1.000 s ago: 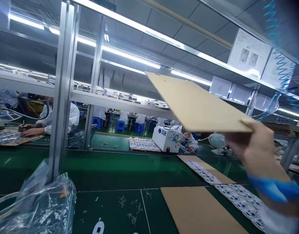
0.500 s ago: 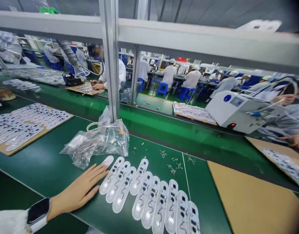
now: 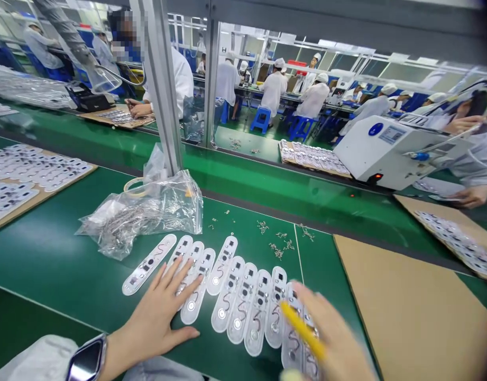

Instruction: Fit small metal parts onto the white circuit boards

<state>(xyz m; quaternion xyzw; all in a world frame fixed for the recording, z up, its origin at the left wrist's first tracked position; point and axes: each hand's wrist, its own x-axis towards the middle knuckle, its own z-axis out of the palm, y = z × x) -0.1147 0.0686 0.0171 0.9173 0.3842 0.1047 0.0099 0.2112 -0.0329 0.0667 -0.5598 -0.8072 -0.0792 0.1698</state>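
Note:
My left hand [image 3: 159,312] lies flat with fingers spread over a few of the long white rounded casings [image 3: 191,312]. Each casing holds small black parts and a curled wire. Apart from the row, to the left of my fingers, one more casing [image 3: 148,264] lies tilted with its wire end pointing away. Smeared by motion, my right hand [image 3: 334,333] is over the right end of the row. It grips a yellow slender tool [image 3: 302,330] whose exact kind is blurred. Several casings [image 3: 257,312] lie side by side between my hands.
Small metal parts [image 3: 281,247] lie in loose piles beyond the row. A clear plastic bag [image 3: 148,211] of metal pieces rests by the metal post [image 3: 159,90]. At right are a cardboard sheet [image 3: 410,312] and a white machine [image 3: 386,148]. Co-workers sit across the bench.
My right hand has come into view with the yellow tool. My left hand has moved right onto the casings. The leftmost casing, formerly under my fingertips, now lies farther left and turned.

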